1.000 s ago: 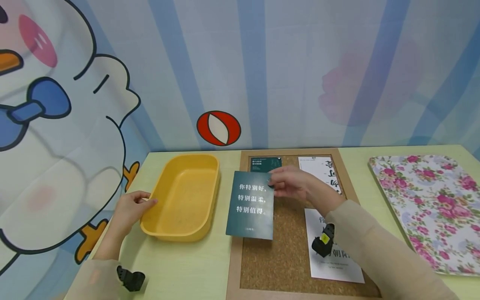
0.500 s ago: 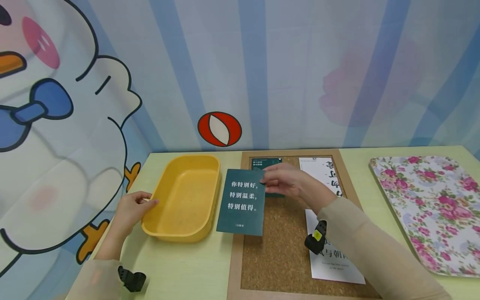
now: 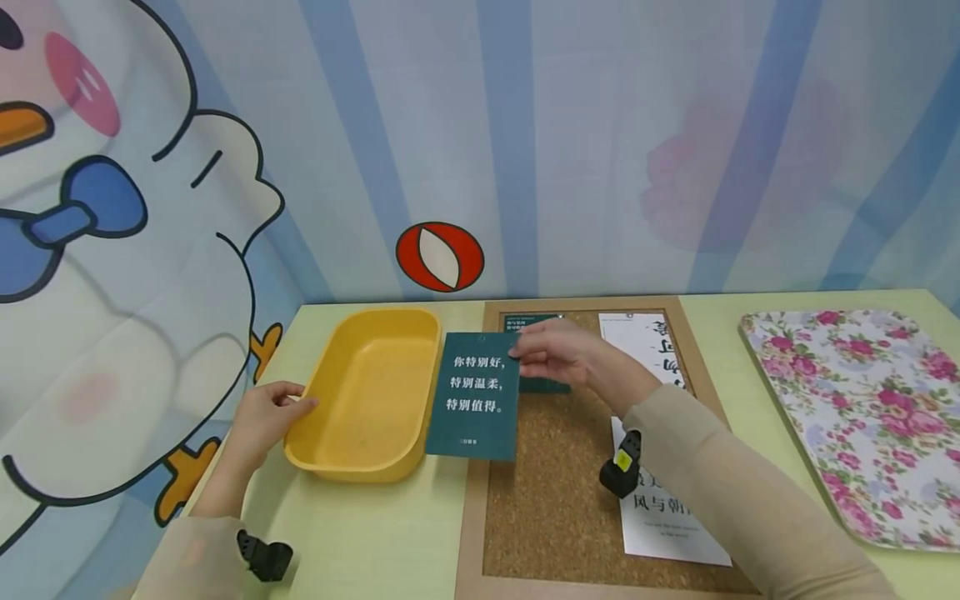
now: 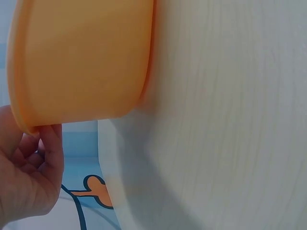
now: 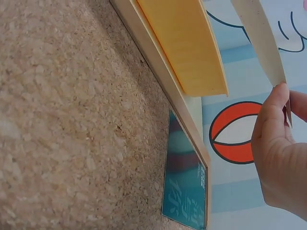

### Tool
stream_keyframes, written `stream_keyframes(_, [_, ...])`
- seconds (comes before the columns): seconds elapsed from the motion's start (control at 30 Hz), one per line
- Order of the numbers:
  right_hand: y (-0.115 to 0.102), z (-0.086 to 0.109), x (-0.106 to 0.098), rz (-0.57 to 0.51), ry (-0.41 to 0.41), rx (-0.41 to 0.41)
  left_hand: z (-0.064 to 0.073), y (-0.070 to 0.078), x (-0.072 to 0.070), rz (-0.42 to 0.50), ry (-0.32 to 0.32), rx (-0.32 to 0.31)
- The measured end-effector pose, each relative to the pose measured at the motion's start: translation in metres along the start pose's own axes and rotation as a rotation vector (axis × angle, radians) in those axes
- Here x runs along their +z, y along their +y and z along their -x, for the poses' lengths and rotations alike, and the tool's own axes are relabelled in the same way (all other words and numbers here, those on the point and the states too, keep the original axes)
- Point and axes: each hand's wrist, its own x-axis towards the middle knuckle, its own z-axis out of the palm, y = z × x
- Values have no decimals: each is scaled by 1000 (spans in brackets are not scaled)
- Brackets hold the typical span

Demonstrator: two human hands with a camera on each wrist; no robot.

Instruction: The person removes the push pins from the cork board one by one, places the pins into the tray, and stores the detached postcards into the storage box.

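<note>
My right hand pinches a dark green card with white lettering by its upper right edge. The card is held up over the left frame of the corkboard, close beside the yellow plastic tub. In the right wrist view the pale back of the card shows between thumb and fingers. My left hand grips the tub's left rim, thumb on the inside; the left wrist view shows the fingers under the rim. Partly behind my right hand, another green card lies on the corkboard.
Two white cards with black lettering are on the board: an upper one and a lower one, partly covered by my right arm. A floral tray lies to the right. A cartoon-printed curtain rises behind the table.
My right hand has moved left and slightly away with the green card, from over the board toward the tub. The left hand has stayed on the tub's rim.
</note>
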Motion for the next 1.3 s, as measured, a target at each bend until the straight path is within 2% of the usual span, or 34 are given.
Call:
stream_keyframes(0.2, [1,-7,5,-15,50,1,-2,0,1,7,-2,-10])
stream_keyframes(0.77, [0,-25,33,-44,124,4,-2,-4,1,13,-6,-22])
stream_keyframes(1.07, [5,-34,41,-63,157,14,-2,-3,1,14,-8,-20])
stream_keyframes(1.3, [6,-42,48,-82,154,11,-2,-1,1,8,-7,-23])
